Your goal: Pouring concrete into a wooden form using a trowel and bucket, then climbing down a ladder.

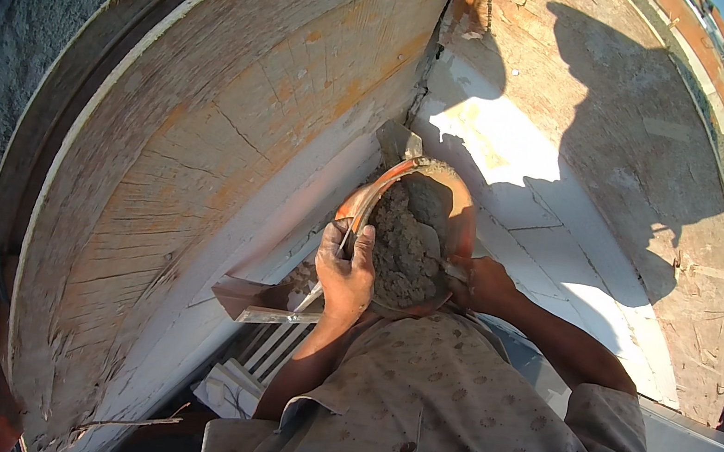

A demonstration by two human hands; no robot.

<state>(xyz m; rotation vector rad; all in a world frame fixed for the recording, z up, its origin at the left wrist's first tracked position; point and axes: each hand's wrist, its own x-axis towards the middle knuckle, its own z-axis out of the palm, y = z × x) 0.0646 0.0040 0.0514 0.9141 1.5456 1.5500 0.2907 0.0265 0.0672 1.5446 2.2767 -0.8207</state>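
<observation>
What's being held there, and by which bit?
The left grip holds the orange bowl of grey mortar by its left rim. The right grip seems to hold a trowel by its handle, which is mostly hidden.

The left fingers (333, 245) curl above a raised left forearm (304, 362); the right fingers (466, 284) are clenched, right forearm (556, 337) slanting inward.

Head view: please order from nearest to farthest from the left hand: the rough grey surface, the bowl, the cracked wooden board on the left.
1. Bowl: its rim is in the left hand.
2. Cracked wooden board: left of the hand.
3. Rough grey surface: farther left, beyond the board.
</observation>
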